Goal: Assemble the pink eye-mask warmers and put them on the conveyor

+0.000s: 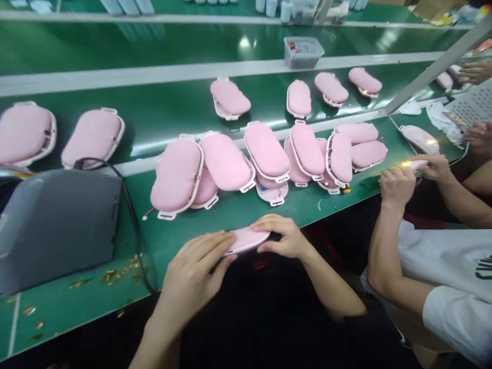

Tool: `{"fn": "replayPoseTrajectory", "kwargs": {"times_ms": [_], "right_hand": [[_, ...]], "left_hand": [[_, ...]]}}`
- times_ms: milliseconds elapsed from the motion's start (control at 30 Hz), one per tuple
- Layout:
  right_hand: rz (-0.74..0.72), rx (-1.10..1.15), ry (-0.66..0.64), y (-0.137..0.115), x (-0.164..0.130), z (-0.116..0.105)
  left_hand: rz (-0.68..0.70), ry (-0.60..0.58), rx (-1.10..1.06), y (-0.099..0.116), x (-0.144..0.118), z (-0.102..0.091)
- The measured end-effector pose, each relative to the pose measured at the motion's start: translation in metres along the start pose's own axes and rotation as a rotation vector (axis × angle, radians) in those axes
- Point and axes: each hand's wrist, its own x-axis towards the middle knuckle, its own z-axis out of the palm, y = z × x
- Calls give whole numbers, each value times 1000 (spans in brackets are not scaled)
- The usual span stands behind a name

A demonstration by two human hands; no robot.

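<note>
Pink pad [249, 239], held between a person's two bare hands at the near edge of a green bench [300, 207]. Bench and a glossy green strip [165, 120] behind it run across the view, parted by a pale rail [142, 166]. At right sits a co-worker in a white shirt [448, 256], whose hands [397, 184] hold a small pink piece [418, 164]. A dark gray box [65, 225] stands at left. Past the hands, other pads [267, 150] lie overlapping in a row, some gaping at the rim; six more sit spaced out on the strip. The left hand [196, 261] is clamped on the pad's left end, fingers on top, thumb below; the right hand [282, 236] pinches the other end between fingers and thumb. Farther back is a clear tub [303, 56] of small bits. Beside the box, a black cable [132, 220] curves toward the bench edge, near gold scraps [111, 277].
</note>
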Motion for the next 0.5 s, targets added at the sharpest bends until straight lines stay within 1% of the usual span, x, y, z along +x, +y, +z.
{"fn": "replayPoseTrajectory", "kwargs": {"times_ms": [133,233,300,367,400,500], "right_hand": [[-142,-114,79,-1,0,11],[-195,-235,127,6,2,19],[-169,-296,112,6,1,19],[-107,-323,75,0,-2,16],[-72,-327,55,-6,-3,13],[5,-333,3,-26,0,9]], "left_hand": [[138,138,8,3,2,7],[216,215,2,-2,0,14],[217,255,12,-5,-1,17],[197,270,27,-5,-1,18],[179,266,28,-5,-1,17],[100,197,-50,-9,-2,16]]}}
